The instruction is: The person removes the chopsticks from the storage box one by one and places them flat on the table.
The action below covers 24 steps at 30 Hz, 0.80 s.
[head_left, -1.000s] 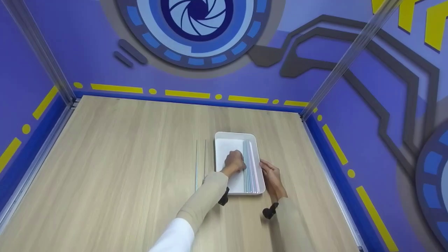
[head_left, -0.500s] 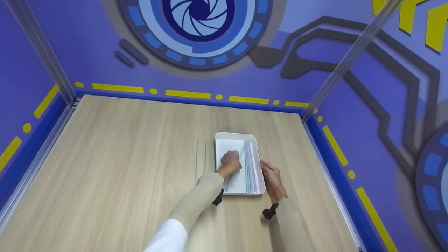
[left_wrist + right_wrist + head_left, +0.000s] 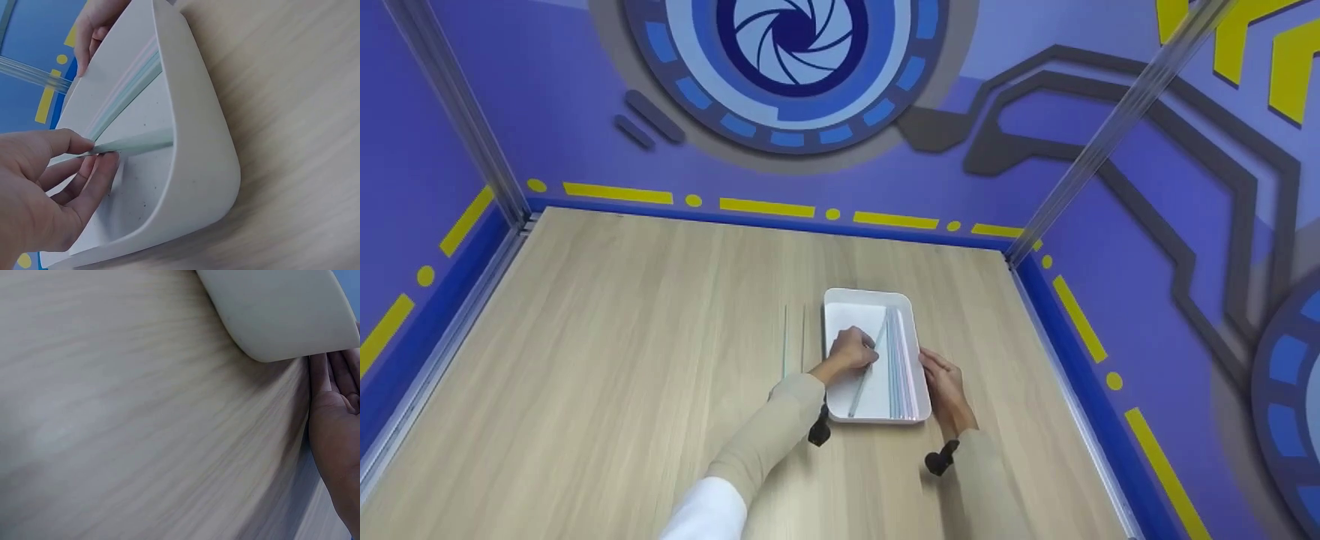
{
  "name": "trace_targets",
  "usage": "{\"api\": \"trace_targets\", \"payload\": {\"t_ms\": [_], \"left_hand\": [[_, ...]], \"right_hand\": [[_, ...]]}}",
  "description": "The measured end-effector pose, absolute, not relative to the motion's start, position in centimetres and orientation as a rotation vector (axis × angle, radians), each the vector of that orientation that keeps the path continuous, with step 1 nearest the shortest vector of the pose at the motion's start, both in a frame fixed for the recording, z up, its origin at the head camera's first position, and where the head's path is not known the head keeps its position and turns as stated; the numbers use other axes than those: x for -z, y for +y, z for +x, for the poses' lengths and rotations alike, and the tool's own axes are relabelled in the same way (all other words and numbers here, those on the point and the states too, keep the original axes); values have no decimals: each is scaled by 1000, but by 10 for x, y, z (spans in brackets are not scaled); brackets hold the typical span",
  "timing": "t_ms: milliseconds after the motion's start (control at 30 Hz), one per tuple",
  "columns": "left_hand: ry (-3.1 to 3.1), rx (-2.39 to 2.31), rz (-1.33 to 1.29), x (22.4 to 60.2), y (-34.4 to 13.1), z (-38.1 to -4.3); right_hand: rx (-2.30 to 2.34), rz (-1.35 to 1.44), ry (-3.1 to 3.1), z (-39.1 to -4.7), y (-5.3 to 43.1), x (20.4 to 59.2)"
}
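A white rectangular tray [image 3: 851, 316] stands on the table in the head view. My left hand [image 3: 851, 349] reaches into it and pinches a long thin pale green stick [image 3: 858, 394] between thumb and fingertips. This stick slants across the tray floor; the left wrist view shows its near end by the tray wall [image 3: 205, 140]. Several similar pastel sticks [image 3: 901, 364], green, blue and pink, lie side by side along the tray's right side. Outside that side, my right hand [image 3: 947, 382] rests with fairly straight fingers against the wall, as the right wrist view also shows.
Two more thin sticks, a greenish one [image 3: 785, 341] and a brownish-looking one [image 3: 803, 337], lie on the wooden table [image 3: 645, 337] left of the tray. Printed panels [image 3: 750, 180] and metal posts [image 3: 1110, 127] enclose the table at the back and sides.
My left hand has moved left, away from the row of sticks, drawing one pale green stick out at a slant. The right hand stays at the tray wall.
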<state>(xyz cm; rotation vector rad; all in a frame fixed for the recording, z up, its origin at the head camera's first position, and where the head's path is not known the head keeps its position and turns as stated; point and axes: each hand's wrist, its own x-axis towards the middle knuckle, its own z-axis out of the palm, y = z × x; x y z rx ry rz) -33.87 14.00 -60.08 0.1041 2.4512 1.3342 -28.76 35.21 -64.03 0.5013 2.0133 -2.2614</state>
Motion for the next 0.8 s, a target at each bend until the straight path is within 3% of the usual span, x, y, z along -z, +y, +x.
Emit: {"api": "trace_targets", "payload": {"t_ms": [367, 800], "left_hand": [[2272, -1530, 77, 584, 132, -331], [2004, -1687, 220, 577, 120, -326]], "right_hand": [[2269, 521, 1983, -287, 351, 640], [2243, 543, 1963, -288, 354, 640]]}}
